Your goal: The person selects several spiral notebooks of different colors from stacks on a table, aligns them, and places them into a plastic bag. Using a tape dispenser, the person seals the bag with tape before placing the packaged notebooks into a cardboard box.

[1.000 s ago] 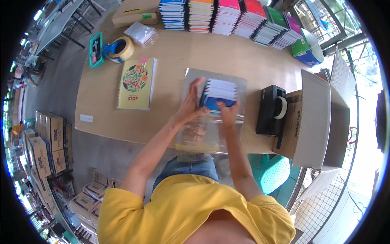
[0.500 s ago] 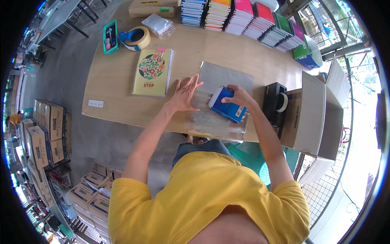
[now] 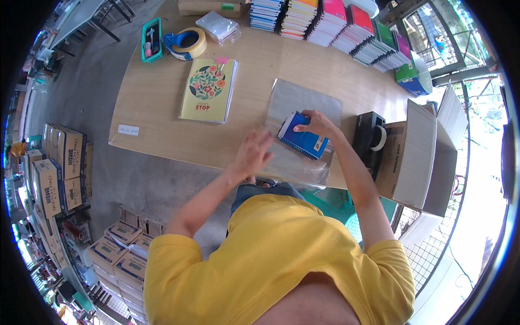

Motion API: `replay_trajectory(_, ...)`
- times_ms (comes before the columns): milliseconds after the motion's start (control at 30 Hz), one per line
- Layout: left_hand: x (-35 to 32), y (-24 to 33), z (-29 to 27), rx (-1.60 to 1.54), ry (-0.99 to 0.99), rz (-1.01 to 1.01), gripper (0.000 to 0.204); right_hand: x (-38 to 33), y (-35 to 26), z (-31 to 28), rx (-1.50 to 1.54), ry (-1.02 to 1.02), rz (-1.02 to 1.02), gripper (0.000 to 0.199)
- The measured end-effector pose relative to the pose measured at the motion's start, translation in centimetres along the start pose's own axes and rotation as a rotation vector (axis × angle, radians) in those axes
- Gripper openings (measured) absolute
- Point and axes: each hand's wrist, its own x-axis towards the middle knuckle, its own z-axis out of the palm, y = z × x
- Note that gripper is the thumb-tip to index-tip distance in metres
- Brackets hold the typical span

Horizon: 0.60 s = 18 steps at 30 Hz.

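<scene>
Right hand [image 3: 317, 123] grips the small blue spiral-bound notebook [image 3: 303, 138], lying on the clear plastic sleeve [image 3: 303, 103] at the wooden table [image 3: 162, 108] edge — not yet inside. Left hand [image 3: 252, 154] spread, hovering beside the sleeve.

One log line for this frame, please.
right hand: holds blue notebook | left hand: on clear plastic sleeve | yellow notebook: beside, untouched

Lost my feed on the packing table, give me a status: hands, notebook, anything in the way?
Right hand gripping blue notebook over clear plastic bag. Left hand open, at bag's near edge. Tape dispenser close right; yellow notebook left, apart.
</scene>
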Motion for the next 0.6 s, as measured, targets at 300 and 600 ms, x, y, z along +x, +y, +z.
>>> replay_trajectory(300,-3.4,5.0,0.9,0.112,-0.084,-0.098,0.063,0.0,-1.3,-0.8,-0.008,-0.062,-0.053,0.079)
replay_trajectory(600,-3.3,6.3,1.3,0.045,-0.01,-0.148,0.064,1.0,-0.9,-1.1,-0.122,-0.088,-0.063,0.078)
